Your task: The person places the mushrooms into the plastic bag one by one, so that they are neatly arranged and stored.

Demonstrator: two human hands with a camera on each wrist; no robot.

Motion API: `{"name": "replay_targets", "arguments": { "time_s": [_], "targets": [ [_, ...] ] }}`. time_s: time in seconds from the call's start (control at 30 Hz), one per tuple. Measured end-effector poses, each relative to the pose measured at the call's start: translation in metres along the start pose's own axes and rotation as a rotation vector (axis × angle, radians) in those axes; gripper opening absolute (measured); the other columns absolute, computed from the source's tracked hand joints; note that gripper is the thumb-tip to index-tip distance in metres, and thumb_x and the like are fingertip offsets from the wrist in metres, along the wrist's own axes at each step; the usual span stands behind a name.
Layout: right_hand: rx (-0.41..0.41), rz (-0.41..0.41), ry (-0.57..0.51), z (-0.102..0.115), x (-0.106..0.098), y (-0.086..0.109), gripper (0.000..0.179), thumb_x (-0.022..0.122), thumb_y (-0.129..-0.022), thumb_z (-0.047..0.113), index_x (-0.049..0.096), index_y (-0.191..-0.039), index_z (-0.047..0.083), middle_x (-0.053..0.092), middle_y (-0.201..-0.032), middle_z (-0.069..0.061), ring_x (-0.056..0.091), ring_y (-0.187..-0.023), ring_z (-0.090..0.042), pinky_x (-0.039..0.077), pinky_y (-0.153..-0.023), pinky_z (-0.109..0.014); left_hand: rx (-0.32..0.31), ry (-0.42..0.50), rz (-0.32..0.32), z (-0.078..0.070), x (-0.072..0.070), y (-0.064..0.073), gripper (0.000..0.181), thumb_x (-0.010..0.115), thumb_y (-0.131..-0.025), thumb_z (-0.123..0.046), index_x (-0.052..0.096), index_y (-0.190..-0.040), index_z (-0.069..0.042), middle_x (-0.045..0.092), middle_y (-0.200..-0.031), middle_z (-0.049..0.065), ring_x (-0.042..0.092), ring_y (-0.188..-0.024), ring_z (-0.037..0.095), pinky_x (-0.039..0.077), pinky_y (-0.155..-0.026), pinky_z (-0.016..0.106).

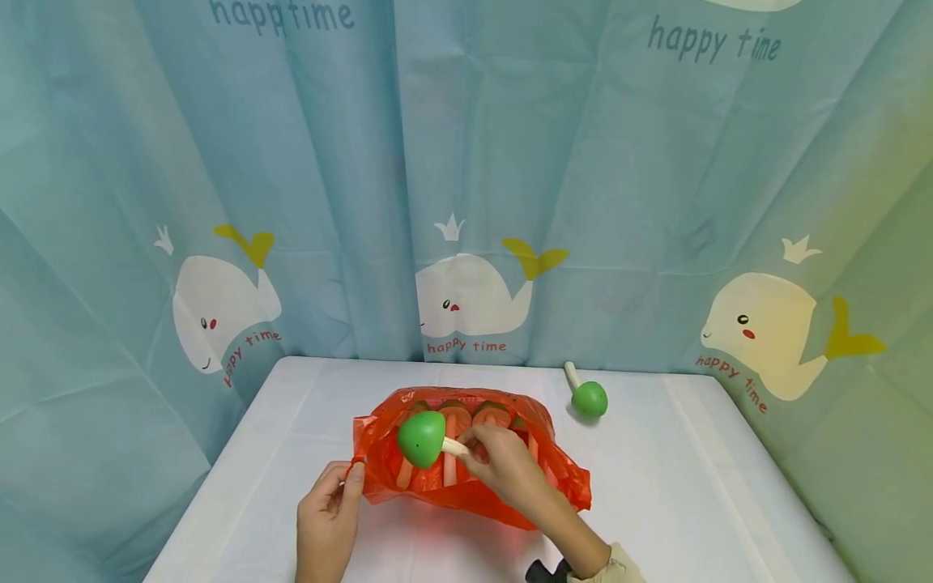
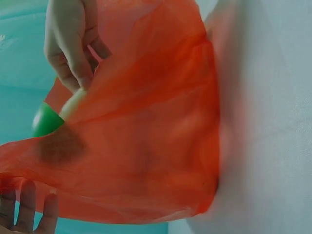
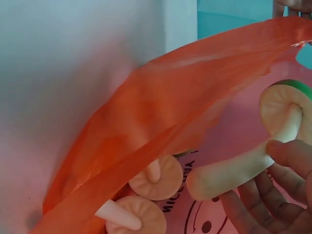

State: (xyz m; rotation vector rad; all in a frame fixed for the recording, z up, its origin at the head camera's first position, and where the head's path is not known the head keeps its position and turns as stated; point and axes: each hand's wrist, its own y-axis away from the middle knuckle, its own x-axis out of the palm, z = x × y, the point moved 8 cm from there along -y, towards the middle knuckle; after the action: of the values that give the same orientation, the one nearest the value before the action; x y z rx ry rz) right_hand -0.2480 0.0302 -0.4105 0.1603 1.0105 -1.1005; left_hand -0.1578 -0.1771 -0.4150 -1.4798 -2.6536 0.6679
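A red plastic bag (image 1: 474, 506) lies on the table with its mouth spread, and several toy mushrooms (image 1: 449, 429) show inside it. My left hand (image 1: 330, 510) pinches the bag's left edge between thumb and fingers. Over the bag's mouth my right hand (image 1: 503, 465) holds a green-capped toy mushroom (image 1: 421, 439) by its pale stem, cap to the left. In the right wrist view the thumb and fingers grip that curved stem (image 3: 229, 175), while pale cap undersides (image 3: 156, 178) show in the bag below. The left wrist view shows the held mushroom's green cap (image 2: 47, 120) above the bag's rim.
Another green-capped toy mushroom (image 1: 589, 399) lies on the white table (image 1: 656, 486) behind and right of the bag, stem toward the back. A blue curtain (image 1: 350, 202) printed with whales hangs along the table's back edge.
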Motion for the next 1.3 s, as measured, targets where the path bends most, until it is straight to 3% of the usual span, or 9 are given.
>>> {"name": "replay_targets", "arguments": {
  "time_s": [0.27, 0.47, 0.7, 1.03, 1.3],
  "targets": [
    [-0.006, 0.001, 0.151, -0.004, 0.013, -0.013, 0.014, 0.076, -0.078, 0.007, 0.063, -0.084, 0.008, 0.046, -0.067, 0.005, 0.042, -0.062, -0.008, 0.038, -0.050, -0.016, 0.002, 0.021, 0.008, 0.000, 0.001, 0.000, 0.012, 0.058, -0.093, -0.003, 0.067, -0.089, 0.003, 0.061, -0.086, 0.003, 0.054, -0.076, 0.009, 0.048, -0.066, 0.012],
    [-0.020, 0.021, 0.146, -0.003, 0.025, -0.022, 0.014, 0.077, -0.076, 0.003, 0.064, -0.081, 0.006, 0.052, -0.065, 0.006, 0.044, -0.059, -0.006, 0.040, -0.051, -0.015, 0.017, 0.004, 0.025, -0.002, 0.002, -0.001, 0.012, 0.059, -0.093, -0.005, 0.067, -0.088, 0.001, 0.062, -0.086, 0.003, 0.053, -0.078, 0.009, 0.047, -0.070, 0.011],
    [0.023, 0.092, 0.142, -0.005, 0.040, -0.030, 0.012, 0.077, -0.078, 0.007, 0.067, -0.085, 0.006, 0.055, -0.068, 0.006, 0.047, -0.059, -0.006, 0.042, -0.054, -0.016, 0.071, 0.069, 0.044, -0.006, 0.001, 0.000, 0.011, 0.059, -0.091, 0.001, 0.067, -0.085, 0.003, 0.062, -0.084, 0.007, 0.056, -0.079, 0.010, 0.048, -0.075, 0.012],
    [0.090, 0.170, 0.172, -0.015, 0.058, -0.030, 0.011, 0.077, -0.078, 0.010, 0.070, -0.086, 0.007, 0.063, -0.073, 0.005, 0.052, -0.061, -0.006, 0.048, -0.058, -0.017, 0.201, 0.181, 0.131, -0.016, 0.006, 0.002, 0.018, 0.056, -0.087, 0.014, 0.066, -0.084, -0.002, 0.060, -0.087, 0.011, 0.056, -0.080, 0.017, 0.049, -0.075, 0.016],
    [0.099, 0.191, 0.152, -0.018, 0.071, -0.029, 0.012, 0.078, -0.077, 0.007, 0.068, -0.084, 0.007, 0.059, -0.071, 0.005, 0.051, -0.059, -0.006, 0.047, -0.055, -0.017, 0.198, 0.172, 0.130, -0.016, 0.006, 0.002, 0.015, 0.057, -0.088, 0.011, 0.066, -0.084, -0.001, 0.059, -0.087, 0.005, 0.056, -0.080, 0.013, 0.049, -0.075, 0.015]
  ]
}}
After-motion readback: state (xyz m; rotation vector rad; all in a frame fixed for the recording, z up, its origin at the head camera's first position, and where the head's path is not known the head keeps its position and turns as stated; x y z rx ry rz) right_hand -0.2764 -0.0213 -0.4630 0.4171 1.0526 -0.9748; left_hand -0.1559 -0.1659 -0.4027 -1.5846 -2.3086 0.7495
